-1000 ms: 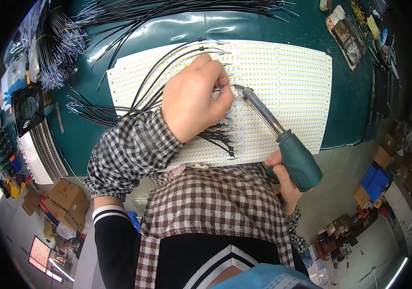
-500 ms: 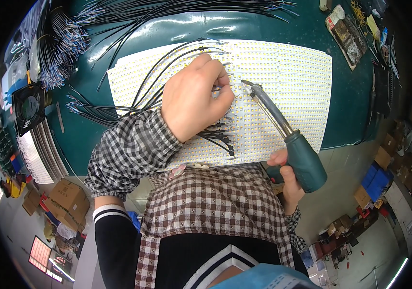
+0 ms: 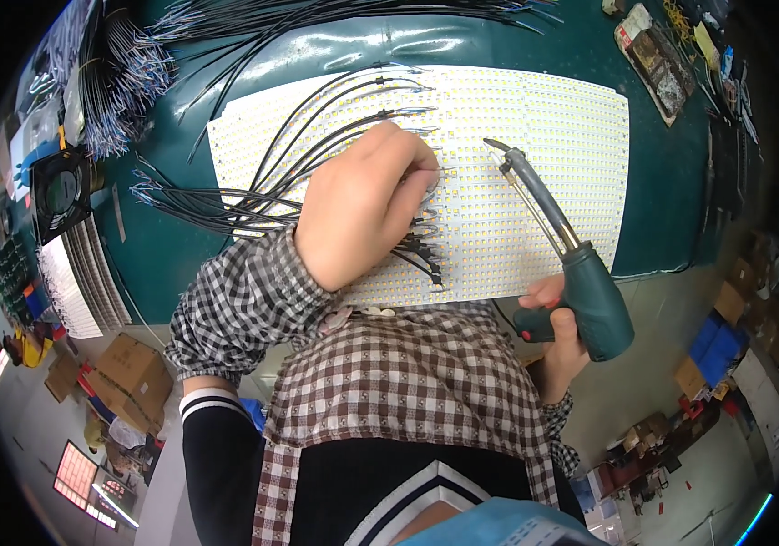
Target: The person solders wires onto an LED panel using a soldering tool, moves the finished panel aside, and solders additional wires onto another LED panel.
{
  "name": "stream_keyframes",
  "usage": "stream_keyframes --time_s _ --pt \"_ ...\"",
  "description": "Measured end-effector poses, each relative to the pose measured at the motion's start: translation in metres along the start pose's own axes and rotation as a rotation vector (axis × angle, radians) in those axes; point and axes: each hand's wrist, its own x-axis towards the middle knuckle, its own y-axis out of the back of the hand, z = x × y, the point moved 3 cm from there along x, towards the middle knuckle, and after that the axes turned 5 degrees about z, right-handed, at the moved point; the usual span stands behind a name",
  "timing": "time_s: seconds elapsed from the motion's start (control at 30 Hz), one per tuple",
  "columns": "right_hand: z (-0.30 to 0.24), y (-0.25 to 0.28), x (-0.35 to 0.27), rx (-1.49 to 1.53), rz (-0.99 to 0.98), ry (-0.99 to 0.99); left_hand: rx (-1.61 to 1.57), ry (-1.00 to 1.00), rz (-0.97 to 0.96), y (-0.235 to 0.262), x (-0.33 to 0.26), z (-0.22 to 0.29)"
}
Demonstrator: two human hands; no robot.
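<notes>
Soldering gun (image 3: 597,300) in the right hand (image 3: 561,353), the worker sits close to a green-topped bench (image 3: 662,214). From where I stand, that hand is wrapped round the gun's dark green grip, thumb on the near side, and the metal tip points up and leftward over a white panel (image 3: 535,173) dotted with rows of small yellow squares. The tip sits to the right of the other fingers, well apart from them.

The left hand (image 3: 362,205) rests over the panel's middle, thumb and forefinger pinched on a thin wire (image 3: 447,170); the remaining fingers are tucked out of my sight. Black cables (image 3: 271,168) curve from the panel's left side to a column of joints by the fingertips, some passing beneath the palm.

A bundle of cables (image 3: 112,91) lies at the bench's far left, above a square black fan (image 3: 60,193). Near the far right corner I see a grimy block (image 3: 655,73).
</notes>
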Motion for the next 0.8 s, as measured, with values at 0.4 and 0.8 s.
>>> stream_keyframes --time_s 0.4,0.8 --pt "0.009 0.0 -0.007 -0.027 -0.048 -0.081 0.03 0.119 0.019 -0.005 0.004 -0.008" --pt "0.002 -0.007 -0.008 -0.19 -0.07 -0.099 0.076 0.144 -0.064 -0.004 0.012 -0.009"
